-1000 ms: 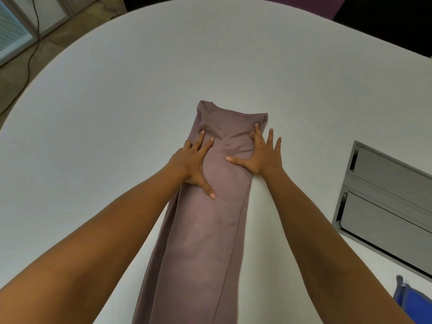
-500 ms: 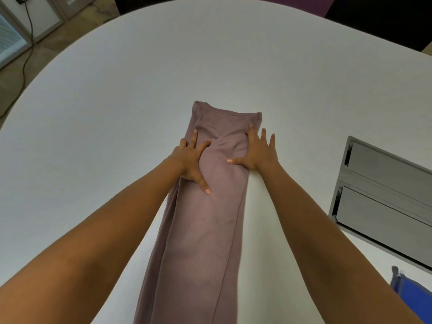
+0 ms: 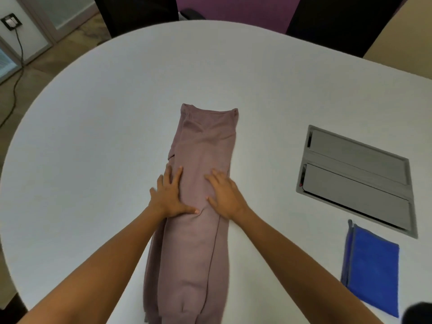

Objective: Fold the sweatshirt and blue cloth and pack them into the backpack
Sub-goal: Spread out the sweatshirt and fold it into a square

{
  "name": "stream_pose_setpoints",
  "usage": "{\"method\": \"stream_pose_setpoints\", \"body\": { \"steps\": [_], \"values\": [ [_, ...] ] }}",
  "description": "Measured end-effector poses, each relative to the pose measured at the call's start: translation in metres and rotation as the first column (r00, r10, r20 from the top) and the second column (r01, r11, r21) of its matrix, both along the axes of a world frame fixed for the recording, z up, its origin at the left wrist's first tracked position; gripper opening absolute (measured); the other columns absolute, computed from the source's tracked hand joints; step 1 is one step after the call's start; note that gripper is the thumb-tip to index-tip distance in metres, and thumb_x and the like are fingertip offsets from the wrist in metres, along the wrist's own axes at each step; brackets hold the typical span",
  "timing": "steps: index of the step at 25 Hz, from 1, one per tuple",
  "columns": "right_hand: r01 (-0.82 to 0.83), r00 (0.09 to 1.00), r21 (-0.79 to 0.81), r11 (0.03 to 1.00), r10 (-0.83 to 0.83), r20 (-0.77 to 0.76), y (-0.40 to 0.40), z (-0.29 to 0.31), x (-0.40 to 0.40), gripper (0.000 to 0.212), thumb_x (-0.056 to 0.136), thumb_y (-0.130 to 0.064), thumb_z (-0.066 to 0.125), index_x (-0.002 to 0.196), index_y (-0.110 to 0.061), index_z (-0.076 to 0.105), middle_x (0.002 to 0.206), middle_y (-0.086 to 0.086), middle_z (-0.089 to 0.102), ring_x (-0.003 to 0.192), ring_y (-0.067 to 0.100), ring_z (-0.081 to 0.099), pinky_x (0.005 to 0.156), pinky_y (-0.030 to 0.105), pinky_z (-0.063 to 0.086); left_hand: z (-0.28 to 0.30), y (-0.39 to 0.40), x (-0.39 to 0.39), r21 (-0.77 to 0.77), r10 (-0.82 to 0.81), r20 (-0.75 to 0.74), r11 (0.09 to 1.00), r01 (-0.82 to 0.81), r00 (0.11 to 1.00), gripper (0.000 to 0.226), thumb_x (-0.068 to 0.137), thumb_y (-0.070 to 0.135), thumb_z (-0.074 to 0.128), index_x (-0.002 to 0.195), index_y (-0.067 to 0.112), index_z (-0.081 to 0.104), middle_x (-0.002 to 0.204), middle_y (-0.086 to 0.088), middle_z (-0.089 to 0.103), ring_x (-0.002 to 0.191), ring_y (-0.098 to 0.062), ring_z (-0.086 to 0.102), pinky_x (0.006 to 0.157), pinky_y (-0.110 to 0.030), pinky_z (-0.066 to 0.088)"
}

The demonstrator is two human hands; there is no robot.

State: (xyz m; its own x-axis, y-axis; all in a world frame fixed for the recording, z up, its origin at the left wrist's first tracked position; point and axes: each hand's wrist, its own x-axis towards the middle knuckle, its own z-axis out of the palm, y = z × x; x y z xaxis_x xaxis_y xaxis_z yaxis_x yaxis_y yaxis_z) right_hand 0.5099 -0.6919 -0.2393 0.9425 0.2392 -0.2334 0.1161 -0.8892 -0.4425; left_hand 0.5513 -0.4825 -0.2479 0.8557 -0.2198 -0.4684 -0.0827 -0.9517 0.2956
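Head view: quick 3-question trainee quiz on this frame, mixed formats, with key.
1. True or false: both hands lie flat on the sweatshirt.
2. The blue cloth lies: A) on the sweatshirt B) on the table, on the person's right C) in a backpack.
3. Fill in: the grey panel set into the table has ___ flaps.

Key: 1 true, left hand and right hand press it with straight fingers; 2 B; 3 two.

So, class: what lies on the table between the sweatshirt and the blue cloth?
Head view: only bare white table separates the sweatshirt from the blue cloth.
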Motion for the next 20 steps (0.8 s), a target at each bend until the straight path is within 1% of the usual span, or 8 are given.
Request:
{"method": "stream_pose_setpoints", "body": {
  "steps": [3,6,10,12,14,17,18,20],
  "values": [
    [-0.087,0.996,0.035,0.996,0.087,-0.022,0.015,0.009,-0.057,0.065,0.094,-0.025,0.058,0.152,-0.021,0.029,0.164,0.007,0.015,0.152,0.027,0.011,0.122,0.038,0.012,0.009,0.015,-0.049,0.015,0.149,-0.092,0.989,-0.148,0.985,0.159,0.037,0.084,0.078,0.155,0.032,-0.015,0.163,-0.010,-0.007,0.149,-0.039,0.011,0.110,-0.066,0.026],
    [-0.133,0.991,0.054,0.990,0.135,-0.026,0.022,0.012,-0.098,0.062,0.095,-0.026,0.057,0.151,-0.021,0.032,0.164,0.003,0.016,0.153,0.022,0.008,0.123,0.036,0.010,0.013,0.026,-0.091,-0.016,0.329,-0.159,0.942,-0.336,0.931,0.158,0.024,0.084,0.079,0.151,0.021,0.010,0.149,-0.013,0.025,0.137,-0.036,0.032,0.106,-0.061,0.040],
    [-0.171,0.981,0.102,0.980,0.179,-0.070,0.025,0.013,-0.144,0.063,0.097,-0.046,0.052,0.152,-0.022,0.031,0.163,0.000,0.020,0.152,0.017,0.010,0.124,0.036,0.013,0.018,0.036,-0.138,-0.101,0.397,-0.259,0.895,-0.434,0.880,0.146,0.021,0.078,0.086,0.137,0.017,0.022,0.138,-0.012,0.043,0.123,-0.033,0.050,0.096,-0.049,0.053],
    [-0.192,0.976,0.140,0.971,0.204,-0.074,0.024,0.018,-0.164,0.071,0.095,-0.057,0.051,0.152,-0.021,0.030,0.163,-0.002,0.021,0.152,0.016,0.012,0.123,0.036,0.016,0.024,0.036,-0.159,-0.160,0.485,-0.295,0.824,-0.543,0.823,0.132,0.034,0.065,0.093,0.134,0.013,0.024,0.138,-0.013,0.046,0.122,-0.035,0.054,0.092,-0.045,0.054],
    [-0.204,0.970,0.169,0.964,0.223,-0.102,0.024,0.025,-0.180,0.080,0.090,-0.063,0.055,0.153,-0.022,0.028,0.162,-0.003,0.022,0.149,0.016,0.020,0.122,0.037,0.022,0.028,0.035,-0.180,-0.140,0.563,-0.306,0.771,-0.621,0.768,0.125,0.041,0.062,0.093,0.134,0.010,0.028,0.136,-0.014,0.049,0.120,-0.036,0.055,0.089,-0.045,0.054],
    [-0.222,0.939,0.216,0.951,0.268,-0.215,0.026,0.028,-0.211,0.095,0.079,-0.069,0.065,0.154,-0.029,0.021,0.161,-0.007,0.024,0.142,0.019,0.034,0.117,0.039,0.033,0.030,0.033,-0.211,-0.059,0.664,-0.333,0.694,-0.717,0.670,0.124,0.041,0.066,0.091,0.135,0.004,0.038,0.130,-0.015,0.056,0.113,-0.036,0.059,0.068,-0.038,0.055],
    [-0.240,0.933,0.221,0.945,0.287,-0.216,0.027,0.026,-0.220,0.099,0.076,-0.070,0.068,0.153,-0.031,0.021,0.160,-0.008,0.025,0.141,0.020,0.036,0.115,0.040,0.035,0.029,0.032,-0.219,-0.070,0.694,-0.377,0.639,-0.766,0.613,0.122,0.041,0.065,0.091,0.134,0.001,0.044,0.126,-0.016,0.059,0.109,-0.036,0.061,0.063,-0.036,0.054],
    [-0.276,0.930,0.217,0.936,0.317,-0.184,0.024,0.023,-0.236,0.105,0.071,-0.070,0.072,0.153,-0.032,0.019,0.159,-0.007,0.026,0.141,0.019,0.035,0.117,0.040,0.031,0.026,0.028,-0.234,-0.130,0.699,-0.513,0.511,-0.850,0.498,0.102,0.053,0.054,0.092,0.129,-0.001,0.052,0.115,-0.015,0.064,0.099,-0.033,0.064,0.066,-0.037,0.056]
  ]
}}
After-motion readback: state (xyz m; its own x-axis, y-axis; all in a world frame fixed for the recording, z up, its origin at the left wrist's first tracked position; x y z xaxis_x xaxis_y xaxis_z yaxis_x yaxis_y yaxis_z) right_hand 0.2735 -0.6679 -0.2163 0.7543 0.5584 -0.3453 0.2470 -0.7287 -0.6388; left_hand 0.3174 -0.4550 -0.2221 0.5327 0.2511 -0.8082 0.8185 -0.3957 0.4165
